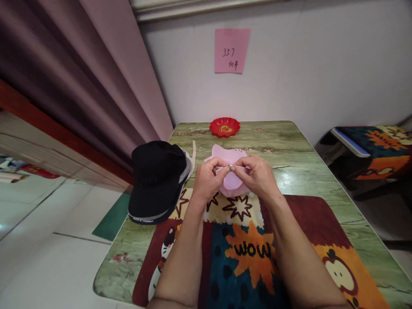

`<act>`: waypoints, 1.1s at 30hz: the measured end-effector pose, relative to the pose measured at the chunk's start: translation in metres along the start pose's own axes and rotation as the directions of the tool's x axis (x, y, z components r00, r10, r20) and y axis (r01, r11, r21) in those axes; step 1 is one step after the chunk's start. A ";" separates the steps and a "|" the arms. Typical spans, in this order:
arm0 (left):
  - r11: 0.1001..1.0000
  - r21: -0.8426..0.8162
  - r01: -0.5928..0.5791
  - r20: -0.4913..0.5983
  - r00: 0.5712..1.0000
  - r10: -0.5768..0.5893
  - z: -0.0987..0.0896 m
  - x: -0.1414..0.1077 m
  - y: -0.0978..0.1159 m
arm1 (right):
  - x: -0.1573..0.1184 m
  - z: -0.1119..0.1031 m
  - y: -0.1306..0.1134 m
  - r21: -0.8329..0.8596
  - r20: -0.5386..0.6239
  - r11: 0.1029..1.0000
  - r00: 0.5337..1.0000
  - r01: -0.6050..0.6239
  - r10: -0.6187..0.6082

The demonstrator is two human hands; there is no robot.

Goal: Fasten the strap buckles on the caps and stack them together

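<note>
My left hand [210,177] is closed, thumb and forefinger pinching one end of a narrow pale pink strap. From the other side my right hand [257,174] pinches the same strap, the fingertips of both hands nearly meeting. Between them shows a small shiny metal piece [230,166], too small to make out fully. The strap is at a pink, wavy-edged item [230,152] with small dark marks at its upper right; it looks like a soft cap, partly hidden by my hands. To the left of my left hand a black cap [157,167] rests on the table, its brim towards me.
A red scalloped dish [224,127] stands at the back of the green marbled table [277,141]. Under my forearms lies a colourful mat [222,266]. A pink note [231,51] is on the wall, a curtain [106,64] hangs left, and a patterned stool [383,150] stands right.
</note>
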State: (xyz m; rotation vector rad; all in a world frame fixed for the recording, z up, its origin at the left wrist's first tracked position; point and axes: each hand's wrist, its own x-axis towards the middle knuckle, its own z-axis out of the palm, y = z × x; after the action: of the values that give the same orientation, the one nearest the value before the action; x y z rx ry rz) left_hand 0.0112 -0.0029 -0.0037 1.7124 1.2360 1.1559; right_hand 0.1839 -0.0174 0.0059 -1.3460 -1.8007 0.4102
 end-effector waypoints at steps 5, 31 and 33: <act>0.994 -0.098 0.038 0.107 0.994 -0.028 -0.006 0.002 -0.004 | -0.001 0.000 0.004 0.091 0.075 0.992 0.994 -0.087 0.080; 1.000 -0.026 0.015 0.124 0.992 -0.011 -0.018 0.002 -0.001 | -0.003 -0.022 0.042 0.324 0.190 0.908 0.959 -0.264 0.211; 0.998 0.046 -0.042 0.142 0.989 0.035 -0.016 0.001 0.001 | -0.004 -0.027 0.042 0.302 0.253 0.915 0.948 -0.267 0.193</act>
State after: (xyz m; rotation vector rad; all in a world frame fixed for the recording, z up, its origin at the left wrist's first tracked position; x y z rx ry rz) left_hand -0.0035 -0.0013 0.0033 1.8283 1.1578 1.0154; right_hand 0.2316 -0.0108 -0.0086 -1.3123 -1.6514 0.9825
